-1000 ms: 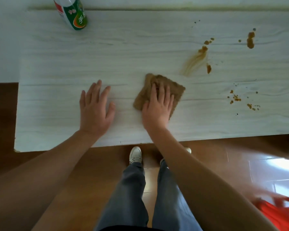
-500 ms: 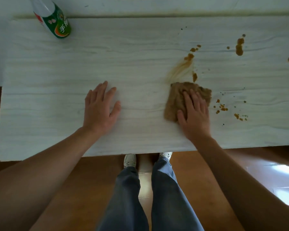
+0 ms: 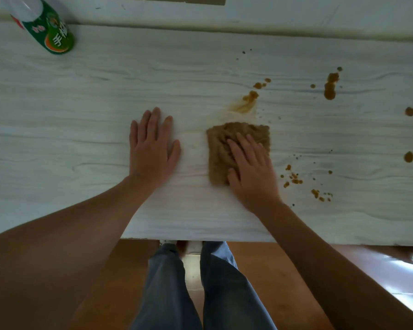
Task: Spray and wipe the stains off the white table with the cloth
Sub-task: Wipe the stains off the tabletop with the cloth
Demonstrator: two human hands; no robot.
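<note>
As right hand (image 3: 250, 172) presses, cloth (image 3: 224, 144) squares with table (image 3: 81, 115).

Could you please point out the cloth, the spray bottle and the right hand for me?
cloth (image 3: 219, 152), head view, bare left part.
spray bottle (image 3: 54, 35), head view, green label.
right hand (image 3: 253, 173), head view, back of the hand.

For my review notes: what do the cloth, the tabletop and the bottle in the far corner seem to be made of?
Cloth: brown, fuzzy, nubby pile, probably microfibre or terry.
Tabletop: matte white with grey wood-grain lines, likely laminate or painted wood; cannot tell which.
Bottle: glossy green printed label, probably plastic; its top is out of frame.
</note>
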